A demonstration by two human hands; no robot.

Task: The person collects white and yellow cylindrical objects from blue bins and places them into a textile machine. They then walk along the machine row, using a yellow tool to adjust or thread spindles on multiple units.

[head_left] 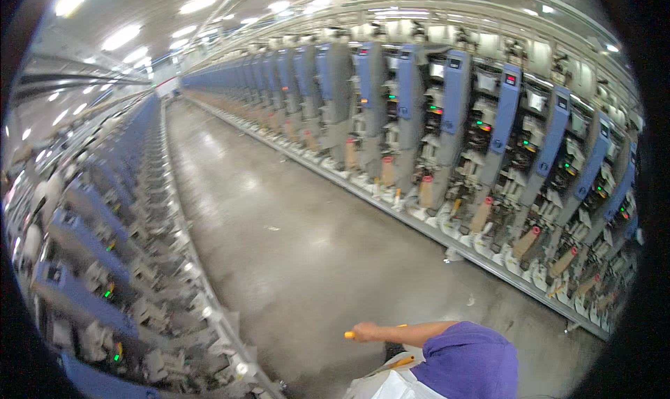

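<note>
My right arm, in a purple sleeve (469, 360), reaches leftward across the lower middle of the view. At its end my right hand (365, 331) is closed round a yellow rod-like piece (350, 335), whose end sticks out on the left. I cannot tell whether a bit of yellow showing beyond the wrist belongs to the same piece. Below the forearm lies another slim yellow piece (403, 362), close to a dark object that the arm partly covers. White cloth (405, 386) shows at the bottom edge, beside the sleeve. My left hand is out of sight.
Long rows of blue-fronted winding machines (412, 85) line the right, with brown tubes along their base. A second machine row (91, 238) flanks the left. Between them runs a grey, shiny floor (300, 238), edged by metal rails. A few pale scraps lie on it.
</note>
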